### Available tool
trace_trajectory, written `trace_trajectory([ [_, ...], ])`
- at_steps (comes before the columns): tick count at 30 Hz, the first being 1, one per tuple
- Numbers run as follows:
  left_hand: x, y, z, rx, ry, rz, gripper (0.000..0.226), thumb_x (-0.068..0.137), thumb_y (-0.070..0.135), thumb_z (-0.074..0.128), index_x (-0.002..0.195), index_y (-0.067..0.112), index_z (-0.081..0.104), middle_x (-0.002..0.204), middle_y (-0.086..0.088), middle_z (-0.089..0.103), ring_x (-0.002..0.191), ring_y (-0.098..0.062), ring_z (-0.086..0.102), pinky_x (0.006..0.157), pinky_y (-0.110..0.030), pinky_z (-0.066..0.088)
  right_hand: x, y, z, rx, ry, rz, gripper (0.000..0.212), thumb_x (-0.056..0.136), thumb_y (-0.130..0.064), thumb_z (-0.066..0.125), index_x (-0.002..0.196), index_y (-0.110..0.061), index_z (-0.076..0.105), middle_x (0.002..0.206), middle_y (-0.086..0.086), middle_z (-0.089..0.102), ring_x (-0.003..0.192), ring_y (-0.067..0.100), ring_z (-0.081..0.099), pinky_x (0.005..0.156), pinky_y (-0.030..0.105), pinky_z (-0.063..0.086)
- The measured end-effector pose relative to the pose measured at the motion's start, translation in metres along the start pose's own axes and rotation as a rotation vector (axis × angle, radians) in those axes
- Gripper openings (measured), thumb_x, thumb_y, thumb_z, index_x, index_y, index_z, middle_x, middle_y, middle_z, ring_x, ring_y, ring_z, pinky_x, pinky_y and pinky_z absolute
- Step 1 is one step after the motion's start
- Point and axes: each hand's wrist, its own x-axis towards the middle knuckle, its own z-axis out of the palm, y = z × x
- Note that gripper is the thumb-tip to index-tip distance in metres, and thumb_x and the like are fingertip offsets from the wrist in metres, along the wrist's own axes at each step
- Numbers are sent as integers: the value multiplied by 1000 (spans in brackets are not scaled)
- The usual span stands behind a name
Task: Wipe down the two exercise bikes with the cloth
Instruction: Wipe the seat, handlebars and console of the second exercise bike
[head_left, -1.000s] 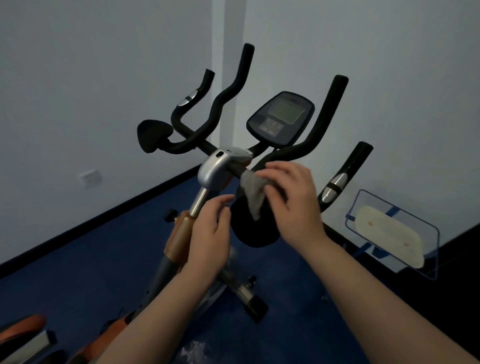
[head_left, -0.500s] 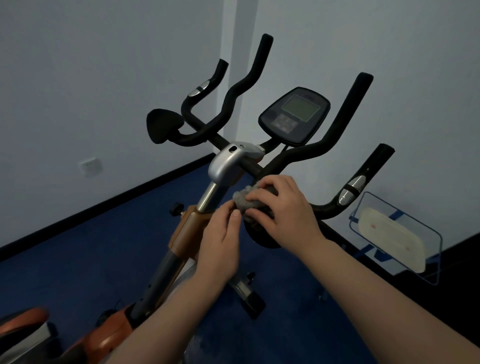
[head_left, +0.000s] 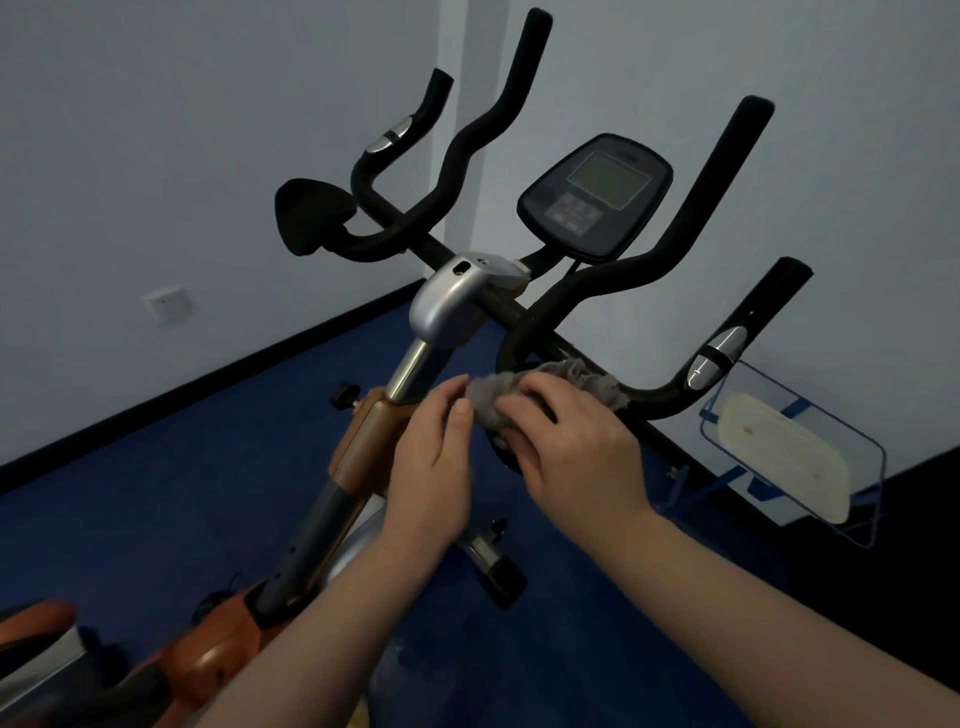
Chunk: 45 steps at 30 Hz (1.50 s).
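An exercise bike (head_left: 447, 306) with an orange and silver post, black curved handlebars and a console (head_left: 595, 195) stands in front of me. A grey cloth (head_left: 519, 389) is bunched on the lower right handlebar, over the black round pad. My right hand (head_left: 576, 441) grips the cloth and presses it onto the bar. My left hand (head_left: 434, 457) pinches the cloth's left end with thumb and fingertips, just right of the orange post collar. Part of a second orange bike (head_left: 36, 639) shows at the bottom left.
Blue carpet (head_left: 182, 493) covers the floor, with white walls meeting in a corner behind the bike. A blue-framed rack (head_left: 795, 457) holding a cream pad leans on the right wall. A wall socket (head_left: 167, 302) sits on the left. The bike's front foot (head_left: 493, 564) lies below my hands.
Both hands and the cloth have moved down from the silver stem clamp to the lower right handlebar. The cloth went from hanging loose to bunched. My view has shifted closer.
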Motion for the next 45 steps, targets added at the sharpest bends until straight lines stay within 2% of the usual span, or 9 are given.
trace_trajectory([
  [4, -3, -2, 0, 15, 20, -21, 30, 101, 26, 42, 127, 23, 57, 118, 17, 60, 110, 12, 52, 87, -1, 39, 1, 3, -6, 79, -112, -51, 14, 84, -17, 65, 98, -16, 68, 99, 3, 64, 88, 20, 61, 75, 33, 48],
  [10, -12, 5, 9, -6, -50, -21, 36, 97, 33, 39, 128, 25, 55, 117, 9, 64, 111, -5, 59, 94, -30, 49, 12, 16, -23, 86, -384, -191, 17, 84, -28, 65, 100, -24, 69, 97, -4, 60, 92, 17, 56, 77, 32, 36],
  [16, -11, 13, 6, 41, -60, 14, 42, 96, 36, 39, 135, 26, 51, 127, 15, 59, 120, 5, 52, 98, -18, 42, 22, 24, -32, 67, -501, -227, 20, 89, -37, 55, 103, -29, 68, 106, -10, 57, 102, 13, 49, 76, 28, 22],
  [23, -5, 29, 3, 126, -89, 59, 32, 101, 26, 41, 130, 28, 55, 122, 17, 61, 115, 8, 54, 94, -11, 43, 30, 44, -59, 192, -654, -33, 16, 91, -36, 56, 102, -32, 66, 103, -10, 56, 100, 10, 48, 87, 31, 40],
  [27, 3, 36, -1, 177, -107, 54, 30, 101, 23, 43, 125, 24, 62, 113, 15, 65, 106, 10, 56, 84, -3, 41, 34, 53, -69, 526, -356, 405, 5, 89, -25, 60, 88, -27, 64, 89, -2, 63, 87, 17, 59, 78, 33, 46],
  [30, 10, 38, -5, 161, -113, 54, 29, 100, 21, 44, 120, 20, 65, 108, 7, 68, 97, 6, 59, 78, -2, 41, 47, 44, -53, 454, -70, 590, 8, 91, -32, 56, 93, -28, 62, 93, -1, 62, 86, 18, 58, 73, 34, 46],
  [36, 9, 34, -11, 166, -181, 64, 31, 100, 20, 44, 126, 20, 61, 115, 6, 67, 107, 1, 59, 88, -10, 45, 53, 23, -8, 176, -142, 708, 27, 95, -45, 43, 96, -26, 61, 86, -4, 51, 85, 20, 51, 62, 31, 34],
  [41, 7, 33, -14, 154, -203, 86, 33, 100, 16, 45, 129, 22, 59, 117, 16, 64, 108, 12, 55, 86, -2, 41, 37, 16, 3, 314, -175, 846, 35, 100, -46, 28, 98, -24, 56, 83, -1, 59, 76, 22, 54, 64, 36, 42],
  [45, 7, 33, -14, 158, -192, 102, 34, 99, 13, 46, 128, 23, 60, 112, 12, 66, 101, 8, 59, 81, 0, 41, 33, 4, 5, 195, -103, 923, 38, 102, -43, 21, 97, -21, 51, 81, -3, 54, 72, 20, 49, 61, 34, 34],
])
